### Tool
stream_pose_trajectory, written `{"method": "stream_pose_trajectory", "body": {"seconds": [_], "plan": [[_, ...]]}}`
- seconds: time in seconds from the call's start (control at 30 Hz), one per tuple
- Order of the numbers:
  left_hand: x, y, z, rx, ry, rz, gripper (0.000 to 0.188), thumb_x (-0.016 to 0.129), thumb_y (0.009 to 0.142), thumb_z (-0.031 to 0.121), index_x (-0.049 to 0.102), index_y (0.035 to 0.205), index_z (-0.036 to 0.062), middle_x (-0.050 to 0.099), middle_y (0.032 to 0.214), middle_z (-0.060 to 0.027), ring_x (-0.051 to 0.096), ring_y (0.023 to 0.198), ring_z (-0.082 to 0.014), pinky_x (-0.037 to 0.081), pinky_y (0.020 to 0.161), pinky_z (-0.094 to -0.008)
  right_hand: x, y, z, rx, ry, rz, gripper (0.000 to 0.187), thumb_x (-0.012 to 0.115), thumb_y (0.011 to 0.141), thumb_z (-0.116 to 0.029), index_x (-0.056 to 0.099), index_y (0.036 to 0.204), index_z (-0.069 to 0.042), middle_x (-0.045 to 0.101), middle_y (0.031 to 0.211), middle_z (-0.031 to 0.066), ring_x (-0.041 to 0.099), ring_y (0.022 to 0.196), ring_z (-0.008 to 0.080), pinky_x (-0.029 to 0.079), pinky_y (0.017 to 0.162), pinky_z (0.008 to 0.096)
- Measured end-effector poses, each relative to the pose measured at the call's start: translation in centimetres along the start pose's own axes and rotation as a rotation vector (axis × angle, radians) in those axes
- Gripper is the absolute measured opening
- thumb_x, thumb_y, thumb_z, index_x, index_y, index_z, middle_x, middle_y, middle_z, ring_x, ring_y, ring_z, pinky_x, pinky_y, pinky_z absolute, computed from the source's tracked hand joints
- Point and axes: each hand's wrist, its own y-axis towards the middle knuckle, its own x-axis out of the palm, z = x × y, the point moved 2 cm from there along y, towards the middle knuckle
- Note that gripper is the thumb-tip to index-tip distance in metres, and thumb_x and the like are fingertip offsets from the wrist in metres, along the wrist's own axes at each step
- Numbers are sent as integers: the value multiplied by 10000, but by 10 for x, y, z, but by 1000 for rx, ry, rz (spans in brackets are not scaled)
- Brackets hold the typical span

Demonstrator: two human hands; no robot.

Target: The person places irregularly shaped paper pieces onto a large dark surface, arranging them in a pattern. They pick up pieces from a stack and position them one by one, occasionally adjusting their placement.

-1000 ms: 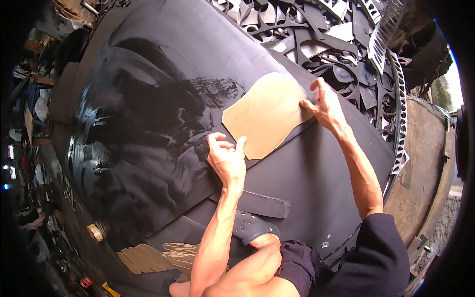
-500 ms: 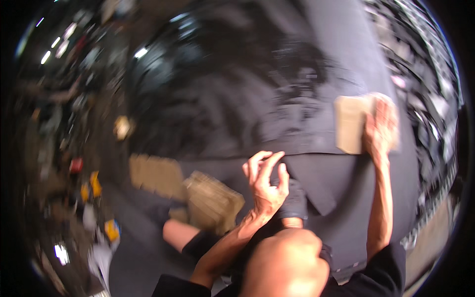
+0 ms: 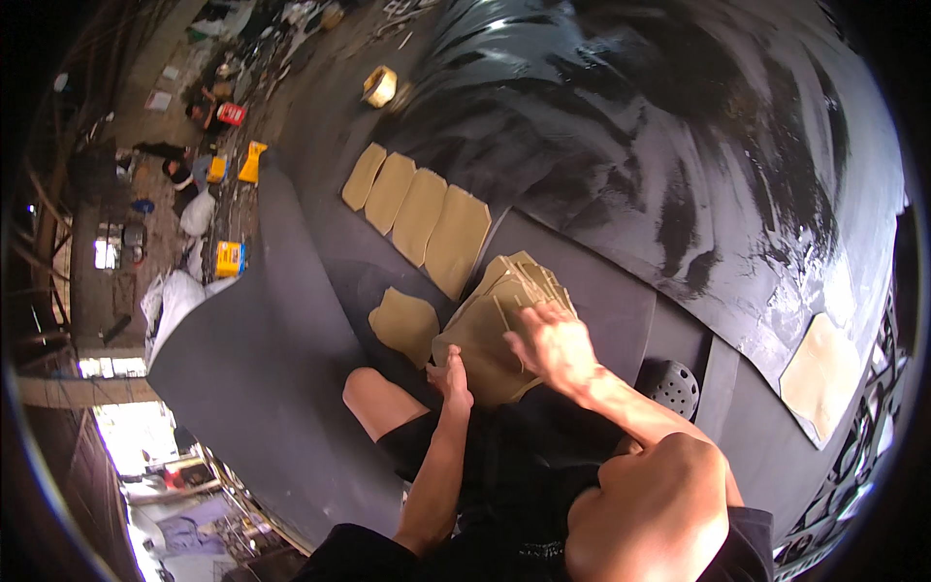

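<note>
A loose stack of tan, sole-shaped sheet pieces (image 3: 482,354) lies in front of me, its upper pieces fanned out. My right hand (image 3: 558,351) rests on the stack's right side with fingers apart, slightly blurred. Against the stack's lower left edge is my left hand (image 3: 452,378), its visible fingers stretched out; its underside is hidden. Left of the stack lies a separate tan piece (image 3: 407,323). Beyond it, a row of several tan pieces (image 3: 419,213) sits side by side on the dark sheet. One more tan piece (image 3: 820,378) lies on the wet black sheet at far right.
A large black sheet (image 3: 669,175) with glossy wet smears spreads ahead. A yellowish tape roll (image 3: 380,87) stands at its far left. Beside my right arm is a dark perforated clog (image 3: 674,390). A grey sheet (image 3: 281,378) curves up at left; dark scraps fill the right edge.
My view has swung right. My right hand has left the tan pieces at the far right and is on the stack. My left hand has come down to the stack's edge.
</note>
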Motion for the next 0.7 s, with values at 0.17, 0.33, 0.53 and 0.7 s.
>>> {"method": "stream_pose_trajectory", "body": {"seconds": [0.17, 0.33, 0.53, 0.7], "plan": [[-16, -7, -13, -210, -245, -44, 860, 755, 907, 514, 542, 1554, -12, 561, 1578, -157, 577, 1382, -321, 453, 1148, -461, 74, 24, -34, -13, -168, -346, 408, 711, 948, -178, 664, 1288, 42, 700, 1153, 223, 720, 1076, 395, 591, 896, 472], [-30, -22, -19, 271, -368, 62, 476, 747, 965, 300, 565, 1322, 44, 597, 1271, -86, 574, 1185, -221, 489, 1010, -394, 42, 24, -45, -449, 795, -499, 169, 666, 1067, -75, 615, 1228, -77, 666, 1140, 130, 699, 1059, 297, 585, 919, 437], [-23, -118, 82, 721, -613, -5, 288, 580, 1091, 29, 484, 1362, 15, 603, 1267, -104, 546, 1222, -174, 435, 1082, -339, -23, 19, 20, 383, 1740, -236, 323, 693, 1092, -106, 503, 1352, -82, 621, 1394, 89, 551, 1399, 199, 482, 1173, 410], [41, -202, 205, 1270, -306, -519, 511, 592, 1054, -75, 453, 1536, 23, 608, 1429, -167, 608, 1301, -244, 509, 1112, -406, -125, -32, 66, 463, 586, 187, 972, 818, 981, -188, 208, 1710, 16, 326, 1732, 289, 328, 1621, 405, 326, 1312, 496]]}}
